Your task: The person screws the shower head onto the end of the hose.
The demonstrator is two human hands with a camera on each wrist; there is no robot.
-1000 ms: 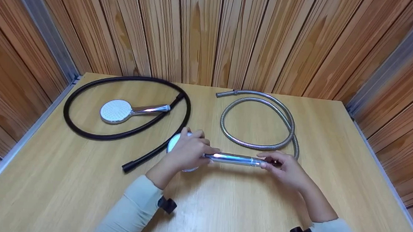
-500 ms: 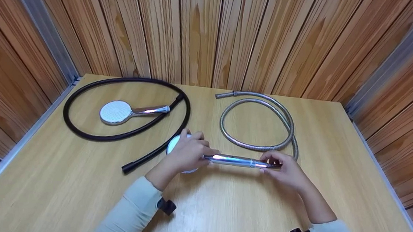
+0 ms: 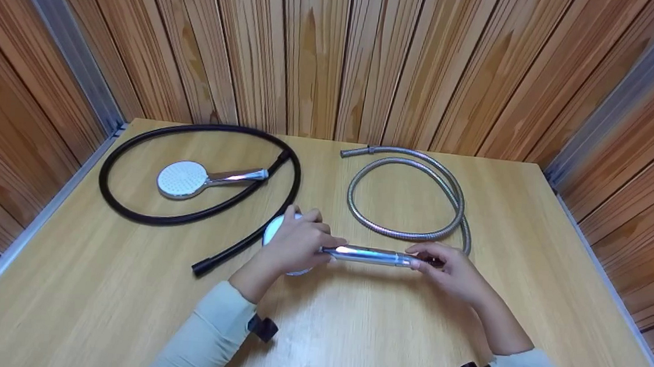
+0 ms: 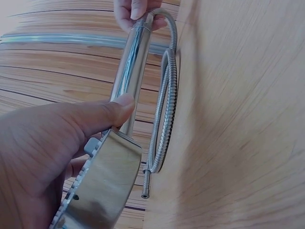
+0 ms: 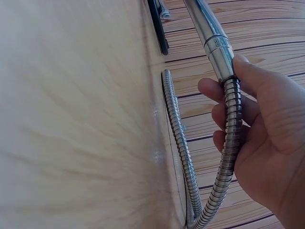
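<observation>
While the left hand (image 3: 297, 242) grips one chrome hand shower (image 3: 371, 255) just below centre of the head frame, the right hand (image 3: 451, 270) pinches the end fitting (image 5: 220, 62) of one coiled metal shower hose (image 5: 231, 114), seemingly to keep both aligned.

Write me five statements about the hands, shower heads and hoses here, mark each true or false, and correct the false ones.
1. The left hand holds a shower head. True.
2. A second shower head lies white face up, overlapping the black hose in the head view. True.
3. The held shower head's handle ends at the black hose. False: it ends at the metal hose.
4. The right hand lies flat on the table. False: it grips the metal hose where that meets the handle.
5. The metal hose is stretched out straight. False: much of it lies looped on the table.
</observation>
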